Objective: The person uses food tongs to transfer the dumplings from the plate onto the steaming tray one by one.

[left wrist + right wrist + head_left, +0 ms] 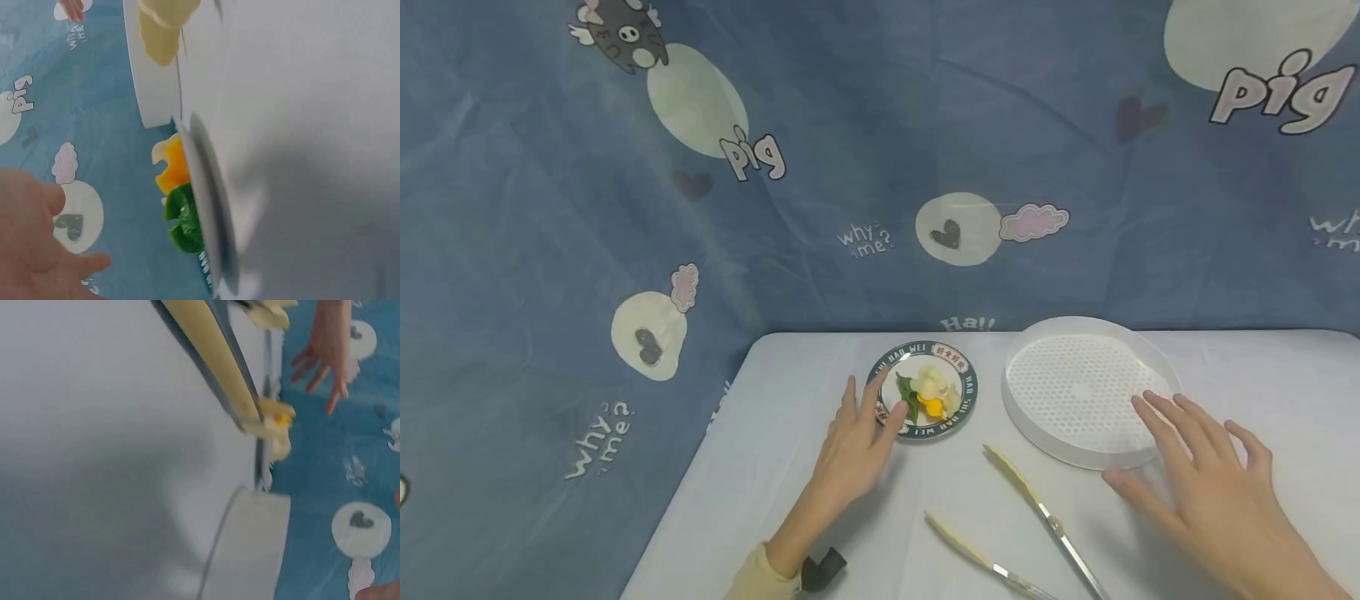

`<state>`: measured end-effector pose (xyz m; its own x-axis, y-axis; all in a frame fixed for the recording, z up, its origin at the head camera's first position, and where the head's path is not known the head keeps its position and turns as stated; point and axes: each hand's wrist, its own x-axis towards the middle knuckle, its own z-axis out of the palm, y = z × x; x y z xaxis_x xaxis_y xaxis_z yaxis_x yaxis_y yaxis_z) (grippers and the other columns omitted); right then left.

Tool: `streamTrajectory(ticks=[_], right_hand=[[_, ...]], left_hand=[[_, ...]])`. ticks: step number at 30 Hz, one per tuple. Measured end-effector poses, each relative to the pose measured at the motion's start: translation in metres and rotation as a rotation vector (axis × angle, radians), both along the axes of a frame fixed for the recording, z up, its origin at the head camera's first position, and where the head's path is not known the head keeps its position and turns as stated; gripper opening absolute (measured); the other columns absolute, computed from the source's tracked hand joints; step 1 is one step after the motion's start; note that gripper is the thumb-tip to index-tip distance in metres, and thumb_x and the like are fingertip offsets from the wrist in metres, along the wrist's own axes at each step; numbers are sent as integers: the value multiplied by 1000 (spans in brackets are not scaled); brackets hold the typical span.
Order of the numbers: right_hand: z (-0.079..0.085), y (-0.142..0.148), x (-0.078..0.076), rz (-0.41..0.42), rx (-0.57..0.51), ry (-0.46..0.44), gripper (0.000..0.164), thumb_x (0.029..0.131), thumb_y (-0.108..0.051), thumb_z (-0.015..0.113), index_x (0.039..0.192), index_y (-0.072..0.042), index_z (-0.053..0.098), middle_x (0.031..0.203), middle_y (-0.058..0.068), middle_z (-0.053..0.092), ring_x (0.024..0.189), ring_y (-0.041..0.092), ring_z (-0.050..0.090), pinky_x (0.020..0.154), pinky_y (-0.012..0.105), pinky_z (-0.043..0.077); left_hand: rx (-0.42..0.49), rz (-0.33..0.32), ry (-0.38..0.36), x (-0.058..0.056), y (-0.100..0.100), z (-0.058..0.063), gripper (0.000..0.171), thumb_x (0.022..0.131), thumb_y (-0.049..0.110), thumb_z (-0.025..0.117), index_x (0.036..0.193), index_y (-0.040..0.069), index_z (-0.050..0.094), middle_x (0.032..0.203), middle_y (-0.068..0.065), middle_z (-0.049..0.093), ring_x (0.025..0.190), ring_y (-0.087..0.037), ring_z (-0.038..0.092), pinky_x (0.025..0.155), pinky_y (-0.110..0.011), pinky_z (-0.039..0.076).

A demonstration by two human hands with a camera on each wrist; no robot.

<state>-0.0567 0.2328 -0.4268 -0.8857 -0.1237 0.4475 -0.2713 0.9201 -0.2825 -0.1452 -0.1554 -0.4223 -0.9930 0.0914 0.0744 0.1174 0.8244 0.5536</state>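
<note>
My left hand (853,454) hovers at the left edge of a small plate with a dark green rim (968,387), its fingers spread and holding nothing. On the plate lie a green leafy piece (185,222), a yellow-orange piece (933,407) and a whitish, cauliflower-like piece (929,381). With fingers apart, my right hand (1213,487) is over the near right rim of a round white tray (1022,417) with a perforated floor. Between the hands lie metal tongs (1054,525) with pale yellow tips, spread apart; their rear end is outside the head view.
A white cloth covers the table (760,433). Behind and to the left hangs a blue patterned curtain (820,192). A small black object (823,569) shows at my left wrist, beside the sleeve (763,575).
</note>
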Motion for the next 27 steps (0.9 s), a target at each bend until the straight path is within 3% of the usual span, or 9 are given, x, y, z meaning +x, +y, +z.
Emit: streamTrajectory(ticks=[4, 10, 15, 18, 23, 25, 27], right_hand=[[-3, -10, 4, 48, 33, 46, 86, 92, -62, 76, 157, -12, 50, 151, 12, 54, 131, 38, 49, 100, 69, 32], [-14, -24, 10, 104, 75, 46, 89, 88, -71, 75, 155, -17, 53, 144, 6, 60, 128, 30, 53, 96, 57, 35], [-27, -37, 17, 119, 132, -18, 87, 85, -77, 74, 150, -21, 59, 139, 0, 68, 126, 25, 58, 93, 52, 39], [-32, -46, 22, 116, 164, -105, 84, 83, -80, 72, 145, -24, 65, 135, -4, 70, 126, 22, 60, 95, 51, 43], [-42, -58, 27, 103, 243, -273, 94, 82, -92, 62, 143, -20, 66, 131, -4, 68, 125, 21, 60, 102, 57, 49], [-48, -61, 30, 116, 277, -297, 99, 82, -96, 57, 142, -18, 66, 129, -3, 67, 123, 20, 60, 102, 57, 51], [-55, -62, 33, 138, 308, -276, 105, 79, -99, 53, 141, -16, 67, 125, -3, 65, 118, 18, 60, 99, 56, 53]], left_hand=[[104, 17, -42, -2, -3, -3, 74, 112, 64, 39, 172, 22, 28, 176, -30, 22, 161, -56, 28, 129, -79, 25], [216, 39, -69, -7, -2, -5, 73, 114, 56, 42, 171, 12, 29, 176, -22, 32, 164, -45, 30, 133, -71, 27], [276, 83, -116, -10, -2, -9, 66, 115, 49, 42, 170, 13, 31, 175, -24, 33, 163, -49, 29, 131, -75, 26], [319, 100, -148, -11, -3, -11, 65, 115, 47, 41, 170, 13, 31, 176, -24, 31, 163, -49, 29, 131, -74, 27], [396, 130, -200, -12, -3, -12, 69, 115, 47, 42, 172, 13, 22, 174, -28, 31, 145, -48, 56, 119, -59, 54], [419, 140, -215, -12, -3, -12, 70, 115, 46, 42, 173, 13, 19, 173, -30, 32, 138, -48, 63, 110, -54, 61], [434, 144, -227, -11, -3, -13, 71, 115, 46, 42, 173, 13, 17, 173, -30, 31, 139, -48, 61, 110, -52, 62]])
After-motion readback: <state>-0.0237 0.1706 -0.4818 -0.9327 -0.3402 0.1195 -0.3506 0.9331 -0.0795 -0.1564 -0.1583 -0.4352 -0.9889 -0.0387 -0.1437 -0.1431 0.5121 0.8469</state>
